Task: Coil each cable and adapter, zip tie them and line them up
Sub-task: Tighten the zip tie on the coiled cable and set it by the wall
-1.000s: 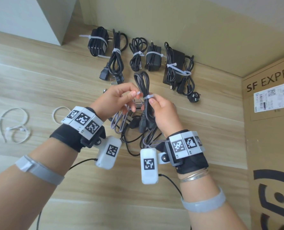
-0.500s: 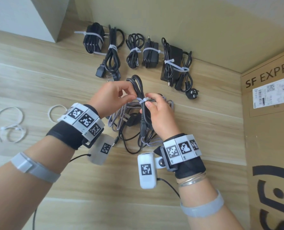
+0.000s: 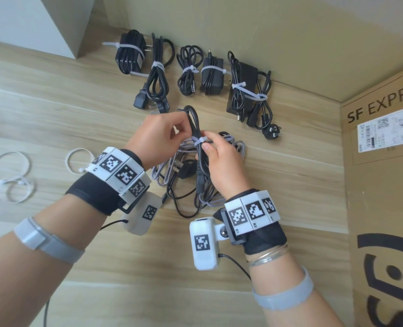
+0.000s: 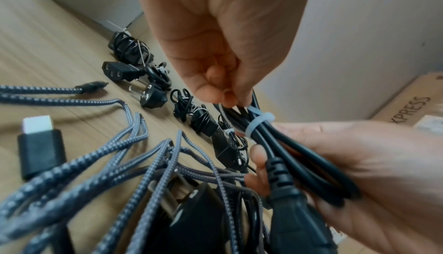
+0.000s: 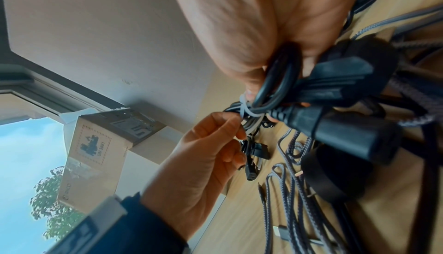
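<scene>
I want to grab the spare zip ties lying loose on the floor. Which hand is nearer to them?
Left. The left hand is up at the black cable, on the side toward the loose zip ties. The right hand grips that cable farther from them.

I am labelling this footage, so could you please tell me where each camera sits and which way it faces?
Head: on the person's head, facing forward and down at the wooden floor; both forearms, left hand and right hand show.
Left wrist: on the left wrist, looking along the left hand to the zip tie; the right hand shows too.
Right wrist: on the right wrist, looking along the right hand; the left hand shows.
Shared: all see the black cable.
</scene>
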The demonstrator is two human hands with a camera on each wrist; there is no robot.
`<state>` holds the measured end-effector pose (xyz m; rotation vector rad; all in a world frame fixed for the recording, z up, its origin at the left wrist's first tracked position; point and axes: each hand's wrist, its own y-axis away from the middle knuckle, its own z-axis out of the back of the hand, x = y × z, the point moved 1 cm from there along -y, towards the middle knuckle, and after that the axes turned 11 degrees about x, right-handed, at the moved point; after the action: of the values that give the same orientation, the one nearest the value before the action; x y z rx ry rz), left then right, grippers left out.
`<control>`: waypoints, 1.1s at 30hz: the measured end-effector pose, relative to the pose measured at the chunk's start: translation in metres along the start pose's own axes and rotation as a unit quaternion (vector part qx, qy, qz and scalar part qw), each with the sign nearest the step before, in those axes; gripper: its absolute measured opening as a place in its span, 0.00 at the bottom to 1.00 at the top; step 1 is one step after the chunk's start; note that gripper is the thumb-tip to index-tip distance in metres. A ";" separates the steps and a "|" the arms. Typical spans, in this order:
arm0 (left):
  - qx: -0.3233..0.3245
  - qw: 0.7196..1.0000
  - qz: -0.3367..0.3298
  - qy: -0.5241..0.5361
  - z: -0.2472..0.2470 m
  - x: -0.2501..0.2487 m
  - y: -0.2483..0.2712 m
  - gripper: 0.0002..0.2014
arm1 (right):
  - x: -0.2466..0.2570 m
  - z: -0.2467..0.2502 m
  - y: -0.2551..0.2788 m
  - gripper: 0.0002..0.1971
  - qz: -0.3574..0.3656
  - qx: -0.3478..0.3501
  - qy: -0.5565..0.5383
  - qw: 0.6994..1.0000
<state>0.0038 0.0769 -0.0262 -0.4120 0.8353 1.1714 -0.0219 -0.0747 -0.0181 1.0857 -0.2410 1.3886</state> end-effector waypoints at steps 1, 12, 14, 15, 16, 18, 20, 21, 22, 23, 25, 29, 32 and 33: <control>0.001 1.000 0.002 0.005 0.001 0.000 0.000 0.05 | 0.000 0.000 0.000 0.18 0.000 0.003 -0.005 1.000; -0.010 1.000 -0.025 0.006 0.003 -0.001 0.001 0.05 | 0.002 0.002 0.003 0.19 -0.008 0.016 0.003 1.000; -0.010 0.999 -0.038 -0.007 0.003 -0.003 0.000 0.05 | 0.002 0.003 0.002 0.19 -0.008 0.013 0.001 1.000; -0.010 0.999 -0.041 -0.013 0.002 -0.003 0.000 0.05 | 0.001 0.003 0.002 0.19 -0.010 0.012 0.001 1.000; -0.010 0.999 -0.042 -0.018 0.002 -0.003 -0.001 0.04 | 0.001 0.003 0.003 0.19 -0.012 0.011 0.001 1.000; -0.005 0.998 -0.048 -0.034 0.000 -0.006 -0.001 0.04 | 0.001 0.003 0.003 0.19 -0.012 0.011 0.004 1.000; 0.005 0.996 -0.064 -0.060 -0.005 -0.011 -0.002 0.04 | 0.001 0.003 0.002 0.18 -0.004 0.004 0.009 1.000; 0.006 0.995 -0.070 -0.068 -0.006 -0.013 -0.002 0.05 | 0.001 0.003 0.001 0.18 -0.001 -0.001 0.004 1.000; 0.001 0.995 -0.068 -0.068 -0.007 -0.014 -0.003 0.05 | 0.001 0.003 0.000 0.18 0.000 -0.004 -0.004 1.000; -0.007 0.997 -0.059 -0.058 -0.006 -0.013 -0.004 0.05 | 0.001 0.003 -0.001 0.18 -0.001 -0.005 -0.012 1.000; -0.023 0.999 -0.039 -0.026 -0.002 -0.009 -0.006 0.05 | 0.000 0.003 -0.002 0.19 -0.005 0.000 -0.023 1.000; -0.004 0.999 -0.035 -0.025 0.000 -0.007 -0.006 0.05 | -0.003 0.003 0.001 0.19 -0.005 0.003 -0.026 1.000; -0.007 0.999 -0.040 -0.028 0.001 -0.006 -0.005 0.06 | -0.003 0.003 0.002 0.19 0.002 0.002 -0.028 1.000; -0.009 0.998 -0.045 -0.032 0.001 -0.006 -0.006 0.06 | -0.004 0.004 0.002 0.19 0.003 0.002 -0.029 1.000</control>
<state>0.0085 0.0718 -0.0219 -0.4213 0.7440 1.1043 -0.0233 -0.0804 -0.0177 1.1305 -0.2837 1.3645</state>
